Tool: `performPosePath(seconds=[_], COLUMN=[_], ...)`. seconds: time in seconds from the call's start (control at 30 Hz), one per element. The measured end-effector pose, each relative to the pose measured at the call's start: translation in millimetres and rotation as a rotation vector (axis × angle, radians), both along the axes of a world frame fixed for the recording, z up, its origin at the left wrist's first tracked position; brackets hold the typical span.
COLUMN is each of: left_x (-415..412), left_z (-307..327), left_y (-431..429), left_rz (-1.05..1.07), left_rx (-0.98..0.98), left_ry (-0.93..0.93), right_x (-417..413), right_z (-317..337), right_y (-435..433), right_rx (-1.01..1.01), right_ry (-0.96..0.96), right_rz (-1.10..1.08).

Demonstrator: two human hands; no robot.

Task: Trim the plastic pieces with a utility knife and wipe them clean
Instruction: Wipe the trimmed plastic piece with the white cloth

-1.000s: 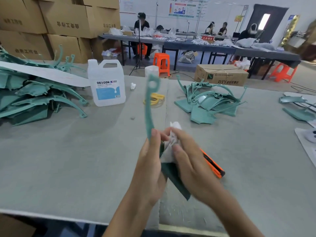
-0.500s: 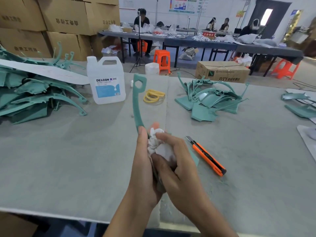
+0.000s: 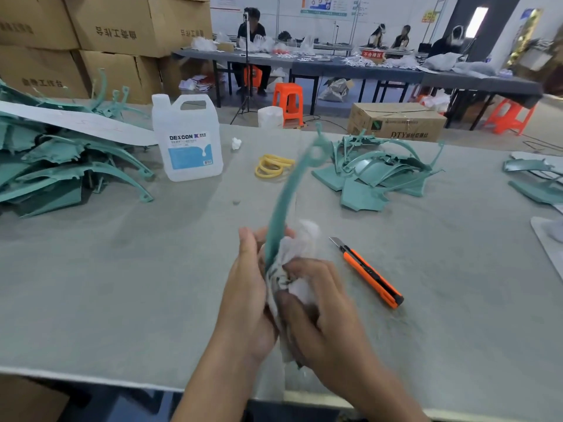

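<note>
A long curved teal plastic piece (image 3: 286, 196) rises from between my hands, its ringed tip tilted up and to the right, blurred by motion. My left hand (image 3: 248, 293) grips its lower part. My right hand (image 3: 320, 312) holds a crumpled white cloth (image 3: 300, 248) against the piece. An orange utility knife (image 3: 370, 274) lies on the grey table just right of my hands, blade end pointing away from me, touched by neither hand.
A white DEXCON jug (image 3: 189, 138) stands at the back left. Teal plastic pieces are heaped at the far left (image 3: 61, 169) and back right (image 3: 384, 175). Yellow rubber bands (image 3: 272, 166) lie behind my hands. People sit at far tables.
The teal piece has swung so its tip leans right instead of left. My right hand with the cloth has shifted along the lower part of the piece. The knife has not moved.
</note>
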State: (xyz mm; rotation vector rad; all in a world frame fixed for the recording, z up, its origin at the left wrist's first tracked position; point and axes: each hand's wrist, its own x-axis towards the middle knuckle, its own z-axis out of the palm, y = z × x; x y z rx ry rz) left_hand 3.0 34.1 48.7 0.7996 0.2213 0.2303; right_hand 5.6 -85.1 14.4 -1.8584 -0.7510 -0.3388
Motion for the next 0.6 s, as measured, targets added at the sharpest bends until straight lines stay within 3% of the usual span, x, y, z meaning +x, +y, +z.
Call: performPosePath(seconds=[0.13, 0.27, 0.43, 0.6], left_x=[-8, -10, -14, -18], left_z=[-5, -2, -3, -9], left_y=[-17, -17, -3, -19], left_rz=[0.017, 0.011, 0.037, -0.049], left_rx=[0.101, 0.201, 0.188, 0.34], left_ry=[-0.022, -0.078, -0.047, -0.072], right_x=[9, 15, 32, 26], right_z=[-3, -3, -2, 26], right_y=[8, 15, 3, 16], right_rx=[0.048, 0.039, 0.304, 0.206], right_ry=[0.108, -0.003, 0.328, 0.067], right_rz=[-0.081, -0.14, -0.244, -0.073])
